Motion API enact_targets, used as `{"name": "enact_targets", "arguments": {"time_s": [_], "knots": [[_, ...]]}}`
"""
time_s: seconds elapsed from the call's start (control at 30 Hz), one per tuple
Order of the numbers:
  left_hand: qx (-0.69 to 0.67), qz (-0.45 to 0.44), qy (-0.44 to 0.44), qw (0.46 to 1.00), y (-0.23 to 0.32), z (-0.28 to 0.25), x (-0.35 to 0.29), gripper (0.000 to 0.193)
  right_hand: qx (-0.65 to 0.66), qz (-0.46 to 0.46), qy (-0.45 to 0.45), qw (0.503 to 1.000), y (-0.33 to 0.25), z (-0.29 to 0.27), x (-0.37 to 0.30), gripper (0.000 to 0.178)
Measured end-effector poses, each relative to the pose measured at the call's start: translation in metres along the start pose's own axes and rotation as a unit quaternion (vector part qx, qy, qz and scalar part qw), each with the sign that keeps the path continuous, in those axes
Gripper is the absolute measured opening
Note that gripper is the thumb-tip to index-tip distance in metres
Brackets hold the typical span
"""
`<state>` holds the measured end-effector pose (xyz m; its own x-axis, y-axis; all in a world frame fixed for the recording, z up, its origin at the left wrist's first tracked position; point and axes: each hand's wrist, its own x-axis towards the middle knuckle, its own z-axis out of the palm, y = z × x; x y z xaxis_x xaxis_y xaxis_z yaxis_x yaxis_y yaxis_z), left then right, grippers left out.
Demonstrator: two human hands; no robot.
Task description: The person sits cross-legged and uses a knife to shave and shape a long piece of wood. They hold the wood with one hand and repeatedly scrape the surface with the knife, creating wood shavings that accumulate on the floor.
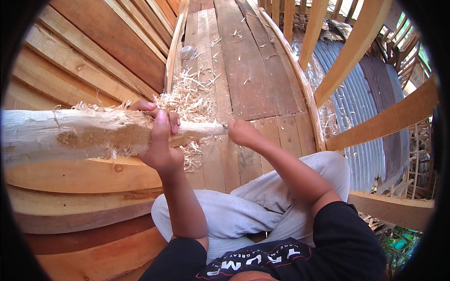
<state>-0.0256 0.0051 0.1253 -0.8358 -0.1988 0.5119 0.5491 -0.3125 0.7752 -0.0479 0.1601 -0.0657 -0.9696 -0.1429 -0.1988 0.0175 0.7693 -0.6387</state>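
Note:
A thick, pale, peeled log (84, 136) comes in from the left edge and narrows to a thin end near the middle. Frayed fibres and a rough brown patch mark its surface. My left hand (164, 140) is wrapped round the log just before the narrow part, thumb on the near side and fingers over the far side. At the thin tip, my right hand (243, 133) is closed in a fist. A small dark bit shows between fist and tip, but what the fist holds is hidden.
Curled wood shavings (197, 96) lie heaped on the plank floor (248, 84) beyond the log. A clear plastic cup (188, 52) lies farther off. Stacked boards (93, 175) line the left side; wooden railing slats (351, 49) and corrugated metal sheets (354, 112) are at the right.

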Motion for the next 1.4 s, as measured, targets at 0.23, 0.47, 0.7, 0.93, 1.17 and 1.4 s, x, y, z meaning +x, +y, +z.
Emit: {"name": "enact_targets", "arguments": {"time_s": [0.23,0.47,0.7,0.93,1.17,1.4], "knots": [[-0.008,0.006,0.027,1.0,-0.005,-0.004,0.007,0.025,0.19,0.083,0.04,0.977,-0.046,-0.024,-0.021,0.058],[-0.019,-0.005,0.035,0.999,-0.002,-0.019,0.016,0.024,0.195,0.045,0.029,0.979,-0.051,-0.025,-0.02,0.061],[-0.038,-0.011,0.016,0.999,-0.004,-0.02,0.017,0.024,0.342,0.003,0.079,0.937,-0.039,-0.036,-0.013,0.046],[-0.05,0.0,-0.008,0.999,-0.006,-0.016,0.015,0.025,0.346,0.087,0.068,0.932,-0.04,-0.016,-0.014,0.058],[-0.031,0.0,-0.016,0.999,-0.004,-0.013,0.01,0.025,0.342,0.122,-0.017,0.932,-0.051,-0.024,-0.024,0.061],[-0.04,-0.003,-0.049,0.998,-0.005,-0.021,0.014,0.023,0.579,0.221,-0.304,0.723,-0.038,-0.035,-0.016,0.058]]}}
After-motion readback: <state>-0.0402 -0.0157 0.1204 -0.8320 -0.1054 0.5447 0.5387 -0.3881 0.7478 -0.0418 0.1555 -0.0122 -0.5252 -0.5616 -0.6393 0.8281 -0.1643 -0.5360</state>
